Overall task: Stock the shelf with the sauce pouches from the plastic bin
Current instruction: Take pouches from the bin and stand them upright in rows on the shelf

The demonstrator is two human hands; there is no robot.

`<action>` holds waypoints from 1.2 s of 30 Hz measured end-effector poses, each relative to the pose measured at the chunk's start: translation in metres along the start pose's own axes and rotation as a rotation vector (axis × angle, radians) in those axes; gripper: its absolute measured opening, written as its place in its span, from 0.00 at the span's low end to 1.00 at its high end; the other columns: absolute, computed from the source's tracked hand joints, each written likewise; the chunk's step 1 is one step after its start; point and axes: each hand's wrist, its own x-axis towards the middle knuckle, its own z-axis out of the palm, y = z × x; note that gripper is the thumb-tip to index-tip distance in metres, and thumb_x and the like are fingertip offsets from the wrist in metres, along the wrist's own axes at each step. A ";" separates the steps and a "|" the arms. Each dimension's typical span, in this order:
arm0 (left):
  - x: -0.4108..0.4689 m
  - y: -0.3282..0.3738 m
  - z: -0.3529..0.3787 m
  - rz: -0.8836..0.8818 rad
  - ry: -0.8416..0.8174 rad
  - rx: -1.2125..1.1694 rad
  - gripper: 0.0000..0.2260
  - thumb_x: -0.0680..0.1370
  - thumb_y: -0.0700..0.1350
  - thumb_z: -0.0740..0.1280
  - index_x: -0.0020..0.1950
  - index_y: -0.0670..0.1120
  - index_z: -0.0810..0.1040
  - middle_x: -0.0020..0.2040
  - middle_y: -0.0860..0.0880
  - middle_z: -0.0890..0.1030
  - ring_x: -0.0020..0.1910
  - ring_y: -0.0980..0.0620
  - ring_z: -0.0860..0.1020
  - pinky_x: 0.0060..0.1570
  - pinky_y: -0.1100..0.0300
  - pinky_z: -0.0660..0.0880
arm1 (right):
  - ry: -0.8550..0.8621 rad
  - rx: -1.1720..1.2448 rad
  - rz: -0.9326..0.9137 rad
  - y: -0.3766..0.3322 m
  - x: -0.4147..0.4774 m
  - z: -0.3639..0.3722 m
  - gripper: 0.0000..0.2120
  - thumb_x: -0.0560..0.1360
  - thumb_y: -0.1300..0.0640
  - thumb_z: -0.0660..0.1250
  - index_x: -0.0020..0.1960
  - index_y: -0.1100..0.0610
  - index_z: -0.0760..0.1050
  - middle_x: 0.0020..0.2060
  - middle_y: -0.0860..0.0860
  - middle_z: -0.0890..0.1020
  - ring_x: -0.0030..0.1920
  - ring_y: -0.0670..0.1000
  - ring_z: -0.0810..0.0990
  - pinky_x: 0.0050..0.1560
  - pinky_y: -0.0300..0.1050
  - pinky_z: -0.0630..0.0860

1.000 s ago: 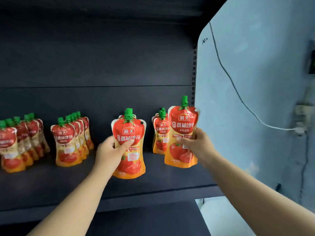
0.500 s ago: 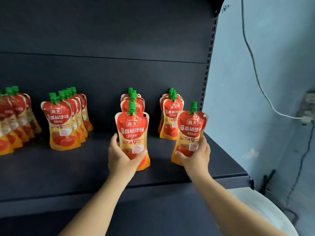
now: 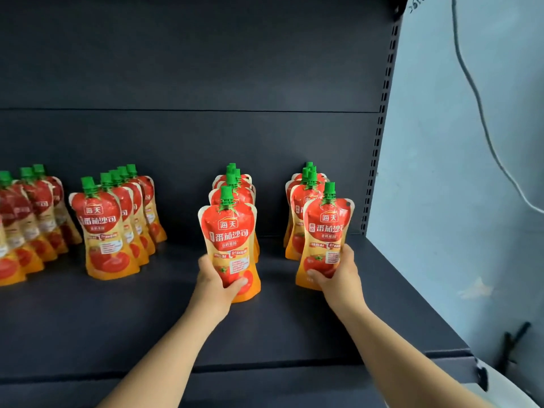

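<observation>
I see left hand (image 3: 216,282) clamped on upright tomato sauce pouch (image 3: 229,240), just near of its row (image 3: 235,187); right hand (image 3: 338,278) likewise grips second pouch (image 3: 325,234) before right row (image 3: 306,198).

Glossy red-and-orange plastic sauce pouches (image 3: 229,245) with ridged green plastic caps (image 3: 226,195) stand on a matt, smooth dark-grey metal shelf (image 3: 117,319). At right, a pale-blue painted wall (image 3: 456,172) looks matt, slightly scuffed.

Leftmost pouch row (image 3: 17,231) is blurred and cut by the edge.
</observation>
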 end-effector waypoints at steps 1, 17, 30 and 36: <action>0.006 0.000 0.002 -0.012 -0.003 0.004 0.28 0.72 0.40 0.70 0.65 0.40 0.58 0.65 0.42 0.67 0.63 0.45 0.69 0.53 0.58 0.68 | 0.002 -0.004 -0.008 0.001 0.005 0.002 0.27 0.70 0.61 0.72 0.63 0.53 0.62 0.58 0.51 0.74 0.59 0.52 0.75 0.56 0.47 0.73; 0.059 -0.010 0.008 -0.048 -0.114 0.022 0.30 0.73 0.46 0.69 0.68 0.43 0.55 0.62 0.48 0.66 0.61 0.49 0.69 0.54 0.58 0.67 | -0.039 -0.074 -0.046 0.010 0.051 0.025 0.32 0.71 0.56 0.71 0.69 0.52 0.58 0.63 0.49 0.72 0.63 0.52 0.73 0.60 0.49 0.72; 0.066 -0.016 0.010 -0.015 -0.137 -0.026 0.34 0.72 0.45 0.70 0.70 0.45 0.53 0.57 0.53 0.65 0.55 0.54 0.68 0.54 0.59 0.68 | -0.083 0.052 0.003 0.008 0.077 0.021 0.37 0.66 0.52 0.75 0.68 0.52 0.59 0.56 0.46 0.73 0.55 0.47 0.73 0.55 0.44 0.72; 0.067 -0.016 0.009 -0.024 -0.108 -0.032 0.34 0.72 0.46 0.71 0.70 0.45 0.53 0.57 0.53 0.64 0.55 0.54 0.67 0.54 0.58 0.68 | -0.084 0.105 0.013 0.013 0.081 0.019 0.31 0.65 0.53 0.76 0.62 0.51 0.64 0.55 0.47 0.75 0.54 0.49 0.75 0.56 0.47 0.74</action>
